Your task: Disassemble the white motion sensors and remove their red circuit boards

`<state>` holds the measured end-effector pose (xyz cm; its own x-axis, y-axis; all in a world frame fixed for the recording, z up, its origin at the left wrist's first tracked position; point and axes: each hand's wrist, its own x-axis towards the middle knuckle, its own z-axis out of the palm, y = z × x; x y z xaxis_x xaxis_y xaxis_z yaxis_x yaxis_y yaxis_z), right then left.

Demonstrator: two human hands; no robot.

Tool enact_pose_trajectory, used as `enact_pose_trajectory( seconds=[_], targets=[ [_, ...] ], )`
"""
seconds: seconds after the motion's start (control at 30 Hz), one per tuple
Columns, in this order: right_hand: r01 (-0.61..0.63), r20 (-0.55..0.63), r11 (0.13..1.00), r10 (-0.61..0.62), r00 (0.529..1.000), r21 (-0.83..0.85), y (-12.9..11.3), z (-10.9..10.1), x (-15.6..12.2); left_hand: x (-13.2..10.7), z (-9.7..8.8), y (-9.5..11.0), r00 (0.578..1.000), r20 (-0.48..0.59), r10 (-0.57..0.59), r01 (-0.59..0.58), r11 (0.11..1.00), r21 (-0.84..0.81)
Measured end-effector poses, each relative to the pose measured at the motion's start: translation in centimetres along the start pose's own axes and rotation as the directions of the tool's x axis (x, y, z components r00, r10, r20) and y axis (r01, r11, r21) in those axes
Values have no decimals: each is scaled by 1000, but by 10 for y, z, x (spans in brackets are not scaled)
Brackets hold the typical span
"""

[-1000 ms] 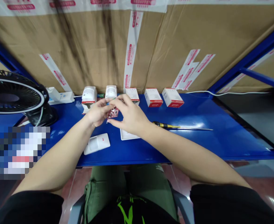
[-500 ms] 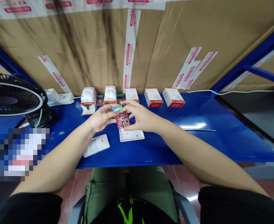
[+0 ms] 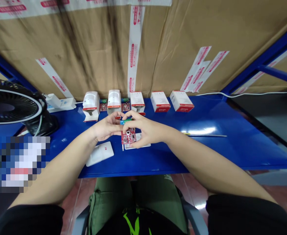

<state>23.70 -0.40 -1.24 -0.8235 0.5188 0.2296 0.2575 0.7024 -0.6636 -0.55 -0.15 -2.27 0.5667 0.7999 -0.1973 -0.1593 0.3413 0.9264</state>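
Head view, left hand point(image 3: 106, 128) and right hand point(image 3: 147, 128) together at centre, fingertips of both clamped on green battery point(image 3: 125, 121), red circuit board point(image 3: 128, 137) just below it, sitting lower than earlier, now overlapping white plate point(image 3: 143, 146).

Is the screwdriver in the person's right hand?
No, the screwdriver lies on the blue metal bench, off to the side of the right hand and not touching it.
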Motion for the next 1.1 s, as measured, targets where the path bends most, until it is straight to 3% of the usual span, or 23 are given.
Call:
enact_pose_trajectory(
  seconds=[0.13,0.27,0.43,0.57,0.73,0.93,1.1],
  targets=[
    [-14,-3,996,15,1000,83,4,-4,-4,-2,3,2,999,48,-14,15,1000,-16],
    [-33,-7,998,33,999,62,10,-28,-20,-2,2,5,1000,14,-24,25,998,-60],
    [-303,-57,944,298,953,-130,33,-57,-44,1,-3,8,995,-98,-1,-5,998,-58],
    [-441,-115,860,426,898,-256,51,-56,-46,1,-6,9,994,-105,17,-20,999,-32],
    [-462,-113,832,451,886,-307,58,-51,-45,1,-7,10,997,-73,30,-30,1000,2],
    [-423,-166,810,390,906,-406,62,-51,-50,0,-9,9,998,-41,45,-44,999,29],
    [-366,-140,787,344,929,-496,62,-52,-50,0,-10,8,998,-17,59,-58,998,40]
  ],
)
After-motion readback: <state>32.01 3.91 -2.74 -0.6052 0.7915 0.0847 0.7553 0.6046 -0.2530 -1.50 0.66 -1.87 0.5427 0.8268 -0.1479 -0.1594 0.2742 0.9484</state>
